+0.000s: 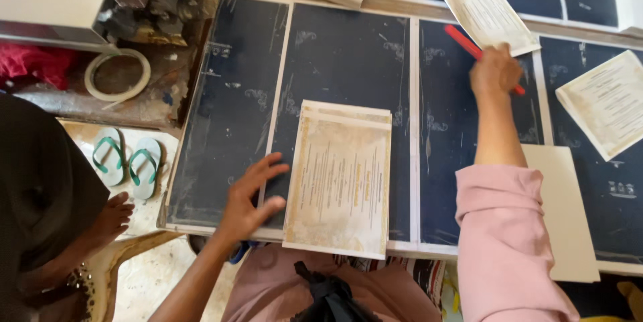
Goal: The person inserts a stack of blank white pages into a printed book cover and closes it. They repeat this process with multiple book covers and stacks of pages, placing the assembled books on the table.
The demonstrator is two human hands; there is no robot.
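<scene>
1. Head view, left side: the left hand lies flat with fingers spread wide on the dark tabletop, its fingertips touching the left edge of the stack of printed cream sheets. It grips nothing. The stack sits at the near edge of the tabletop, its lower corners overhanging slightly, with the top sheets fanned a little at the far end.
2. Head view, right side: the right hand is stretched well away from the stack, fingers closed around a red ruler that lies slanted just beside a loose printed sheet. A pink sleeve covers the upper arm.
3. Judgement on doing this well: keep the left palm pressing lightly so the stack stays squared, and lift the ruler clear rather than dragging it, so the loose sheet is not disturbed.
4. Around: another printed sheet at far right, a plain white board, a tape roll and green sandals on the floor.
</scene>
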